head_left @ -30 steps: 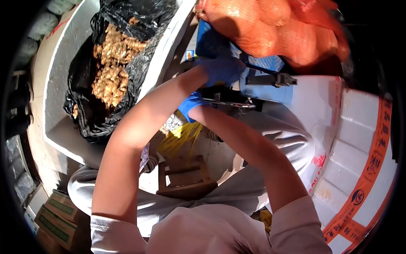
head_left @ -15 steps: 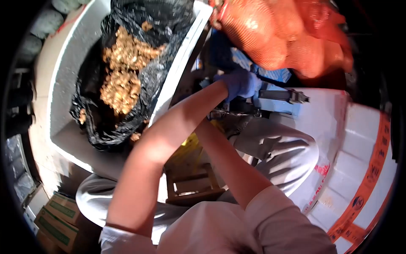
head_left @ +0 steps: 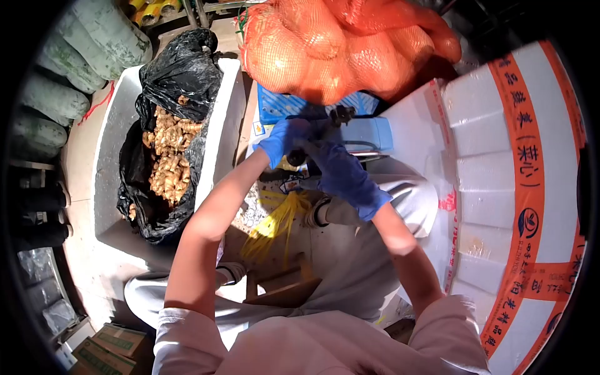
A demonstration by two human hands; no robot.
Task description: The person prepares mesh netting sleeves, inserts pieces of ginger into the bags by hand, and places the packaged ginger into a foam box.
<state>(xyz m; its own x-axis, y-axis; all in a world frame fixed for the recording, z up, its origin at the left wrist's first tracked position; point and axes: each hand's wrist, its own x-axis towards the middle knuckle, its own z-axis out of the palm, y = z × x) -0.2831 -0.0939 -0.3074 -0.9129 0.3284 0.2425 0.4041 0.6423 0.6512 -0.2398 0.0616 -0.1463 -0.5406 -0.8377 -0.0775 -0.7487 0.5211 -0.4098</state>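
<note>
My left hand [head_left: 284, 142], in a blue glove, is closed at the left end of a dark tool [head_left: 337, 119] whose shape I cannot fully make out. My right hand [head_left: 347, 178], in a darker-looking blue glove, has its fingers against the same tool from below right. A light blue case [head_left: 365, 132] lies just behind and right of the hands. To the left, ginger [head_left: 170, 178] lies in a black plastic bag [head_left: 172, 81] inside a white foam box [head_left: 215, 150].
Orange mesh sacks [head_left: 350, 56] stand beyond the hands. White foam boxes with orange tape [head_left: 531, 156] stand at the right. Yellow strapping [head_left: 275, 228] and a small wooden stool [head_left: 284, 292] are between my legs. Large green gourds [head_left: 100, 44] lie at the far left.
The view has shifted. My arms, crossed before, are now apart. My right hand, hidden before, is now visible at the dark tool, which has moved off the blue case.
</note>
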